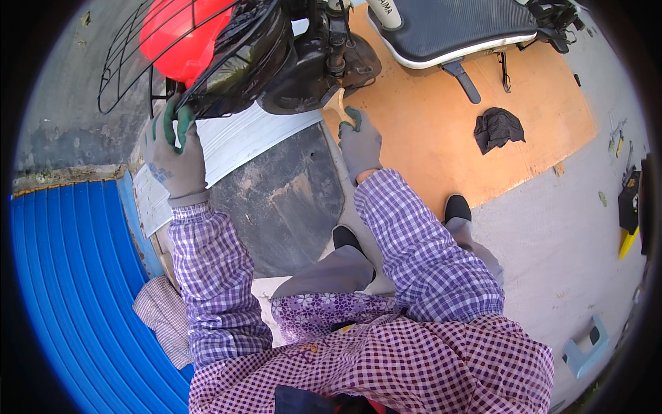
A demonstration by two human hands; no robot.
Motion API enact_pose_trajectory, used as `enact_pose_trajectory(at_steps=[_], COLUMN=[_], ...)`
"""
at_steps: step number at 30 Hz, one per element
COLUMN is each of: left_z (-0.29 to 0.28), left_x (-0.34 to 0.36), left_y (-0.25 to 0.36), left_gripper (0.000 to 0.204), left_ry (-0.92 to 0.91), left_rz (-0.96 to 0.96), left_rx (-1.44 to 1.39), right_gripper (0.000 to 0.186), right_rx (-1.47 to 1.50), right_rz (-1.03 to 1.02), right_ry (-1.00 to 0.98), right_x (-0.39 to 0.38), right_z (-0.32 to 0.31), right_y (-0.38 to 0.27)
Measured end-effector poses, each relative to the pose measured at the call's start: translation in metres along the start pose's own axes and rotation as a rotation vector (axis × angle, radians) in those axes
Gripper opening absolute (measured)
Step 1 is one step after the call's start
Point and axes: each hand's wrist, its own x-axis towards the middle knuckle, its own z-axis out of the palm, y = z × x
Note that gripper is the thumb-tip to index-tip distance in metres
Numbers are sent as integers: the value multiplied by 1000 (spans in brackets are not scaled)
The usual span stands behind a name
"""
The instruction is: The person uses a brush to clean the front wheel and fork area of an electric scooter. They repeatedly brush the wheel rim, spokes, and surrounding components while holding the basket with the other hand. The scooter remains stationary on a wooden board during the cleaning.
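Observation:
My left hand (172, 155), in a grey glove with green fingertips, has its fingers curled round the lower edge of a black wire basket (121, 55). Inside that basket are a red helmet (176, 34) and crumpled black plastic. My right hand (360, 145), gloved alike, grips a pale wooden-handled tool (334, 101), probably a brush; its head is too small to make out. The tool meets the lower part of a dark metal column (336, 45) on a two-wheeled vehicle, beside a dusty black housing (289, 76).
A padded deck or seat (452, 31) lies above an orange board (434, 159) holding a black cloth (496, 127). Blue corrugated metal (69, 276) with folded fabric (158, 314) is at left. Scattered tools (627, 207) and a light-blue plastic stool (583, 348) are at right. My feet stand below.

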Motion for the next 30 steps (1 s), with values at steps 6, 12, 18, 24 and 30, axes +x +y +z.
enact_pose_trajectory(at_steps=[6, 12, 18, 24, 30], left_z=[23, 69, 68, 99, 109], left_x=[-75, -220, -270, -257, -261], left_y=[-15, -7, -62, -143, -169], left_gripper=[56, 47, 39, 34, 37], left_ry=[58, -730, -866, -899, -835], left_rz=[-287, -476, -611, -724, -970], left_rx=[-304, -527, -560, -571, -554], right_gripper=[40, 41, 40, 37, 33], right_rx=[-191, -432, -349, -241, -168], right_rz=[52, -3, 135, 299, 309], right_ry=[-58, -93, -121, -80, -38], right_x=[10, 13, 16, 19, 25], right_z=[1, 3, 10, 39, 49], right_y=[7, -7, -13, -2, 14])
